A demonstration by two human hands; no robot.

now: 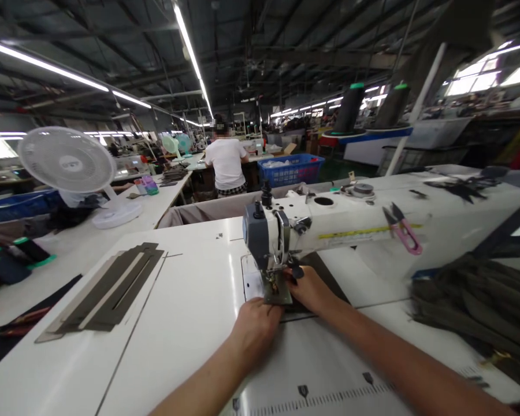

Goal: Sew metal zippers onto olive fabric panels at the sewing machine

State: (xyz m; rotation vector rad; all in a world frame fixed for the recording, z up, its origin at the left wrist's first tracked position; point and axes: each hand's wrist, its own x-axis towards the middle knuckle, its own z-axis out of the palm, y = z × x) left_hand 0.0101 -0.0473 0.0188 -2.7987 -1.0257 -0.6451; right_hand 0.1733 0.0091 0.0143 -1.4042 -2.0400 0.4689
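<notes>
A white sewing machine (281, 231) stands on the white table, its needle and presser foot over a dark grey-brown fabric piece (329, 277). Just in front of the presser foot, my left hand (257, 323) has its fingers bent down at the near edge of the fabric. Right of the needle, my right hand (309, 289) lies on the same fabric, its fingertips partly behind the machine head. What either hand grips, if anything, is hidden. Pink-handled snips (403, 228) rest against the machine arm.
Stacked flat fabric pieces (117, 289) lie on the table at left. A white fan (69, 162) and dark thread cones (8, 263) stand further left. Dark cloth (481, 306) is heaped at right. Beyond are a blue basket (292, 169) and a person in a white shirt (227, 164).
</notes>
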